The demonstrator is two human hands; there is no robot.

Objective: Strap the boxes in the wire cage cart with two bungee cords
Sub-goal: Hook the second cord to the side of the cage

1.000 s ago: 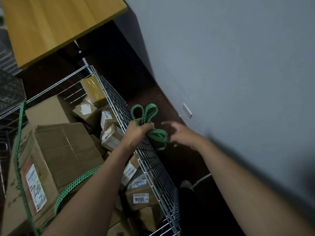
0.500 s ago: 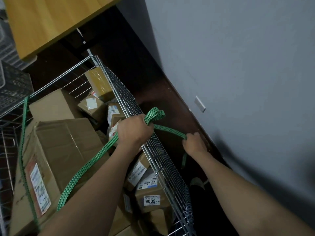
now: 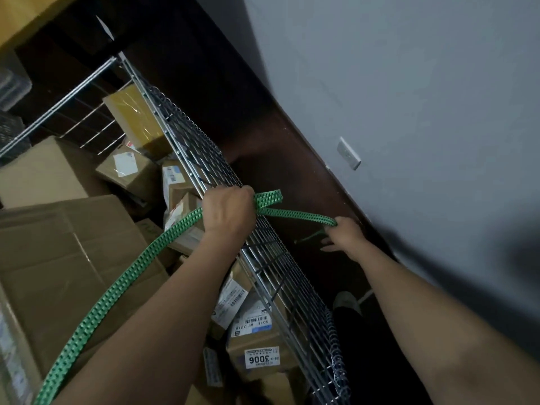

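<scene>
A wire cage cart (image 3: 204, 159) holds several cardboard boxes, with one large box (image 3: 67, 258) at the left and small labelled parcels along the right wall. A flat green bungee cord (image 3: 117, 287) runs up from the lower left over the large box to the cart's right rim. My left hand (image 3: 228, 213) is shut on the cord at that rim, where a short loop sticks out. From there the cord stretches right to my right hand (image 3: 344, 235), which grips it outside the cart, low beside the mesh wall.
A grey wall with a white socket plate (image 3: 349, 153) stands close on the right, leaving a narrow strip of dark floor beside the cart. A wooden tabletop (image 3: 26, 16) overhangs at the top left. My shoe (image 3: 346, 301) shows below the cart's side.
The bunched loops in my left hand have been pulled out. My right hand took the free end and drew it down and right outside the cart, so the cord is straighter and tauter.
</scene>
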